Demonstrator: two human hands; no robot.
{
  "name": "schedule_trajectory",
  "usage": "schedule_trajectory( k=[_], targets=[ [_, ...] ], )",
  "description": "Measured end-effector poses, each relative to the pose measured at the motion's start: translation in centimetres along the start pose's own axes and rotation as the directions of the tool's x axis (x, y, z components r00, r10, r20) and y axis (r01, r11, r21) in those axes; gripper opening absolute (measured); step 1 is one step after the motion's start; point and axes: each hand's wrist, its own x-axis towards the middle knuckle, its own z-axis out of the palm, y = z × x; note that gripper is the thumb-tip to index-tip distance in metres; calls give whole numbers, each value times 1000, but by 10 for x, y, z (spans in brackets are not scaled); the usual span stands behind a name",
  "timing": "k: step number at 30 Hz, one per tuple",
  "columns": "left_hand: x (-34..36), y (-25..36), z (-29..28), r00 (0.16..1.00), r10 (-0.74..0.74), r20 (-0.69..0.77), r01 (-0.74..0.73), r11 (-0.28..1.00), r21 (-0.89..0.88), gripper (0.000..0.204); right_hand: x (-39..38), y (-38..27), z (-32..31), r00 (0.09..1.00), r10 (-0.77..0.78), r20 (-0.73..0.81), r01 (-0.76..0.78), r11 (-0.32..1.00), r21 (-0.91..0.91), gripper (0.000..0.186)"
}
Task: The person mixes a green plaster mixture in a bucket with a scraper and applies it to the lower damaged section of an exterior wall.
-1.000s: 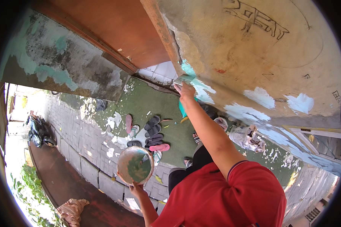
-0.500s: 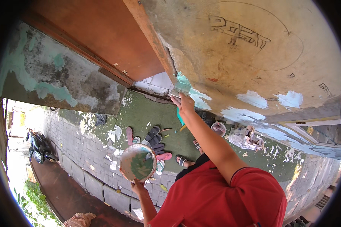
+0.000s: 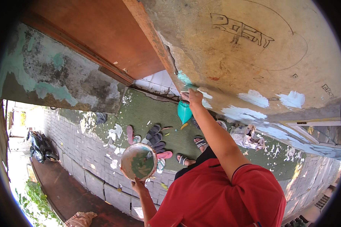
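My left hand grips the rim of a round shallow bowl from below; greenish putty is smeared over its inside. With my right arm stretched out, my right hand is closed on a putty knife, held at the lower part of the tan wall near the door frame. Fingers cover most of the knife. Teal putty coats the wall edge just above it, and a pale blue patch shows beside my hand.
An orange-brown door stands at the upper left. Several sandals lie on the green floor, near a teal bag. A whitish sack leans by the wall. Paint flakes litter the ground, and dark bundled material lies far left.
My right hand has moved slightly right and up along the wall with the putty knife. More of the teal bag and my second sandalled foot now show. The bowl has barely moved.
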Motion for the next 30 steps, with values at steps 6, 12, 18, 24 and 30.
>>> schedule_trajectory(
  k=[6, 12, 18, 24, 30],
  targets=[
    [4, -9, 3, 999, -38, -8, 38, 999, -22, 42, -24, -6, 15, 962, -227, 155, 232, 973, -15, 18],
    [-3, -5, 5, 996, -40, 79, 39, 999, 9, 54, -68, -31, 27, 947, -194, 257, 204, 979, -10, 22],
    [0, -5, 4, 995, -44, 89, 44, 999, 7, 54, -45, -2, -19, 969, 34, 245, -18, 997, -70, 24],
    [2, -8, -1, 998, -31, 47, 31, 999, -8, 45, 0, -11, -15, 957, 167, 236, -139, 982, -128, 23],
    [-5, -7, 1, 997, -22, 72, 24, 1000, -20, 45, -10, -26, 15, 969, 60, 239, -90, 989, 119, 16]
  ],
)
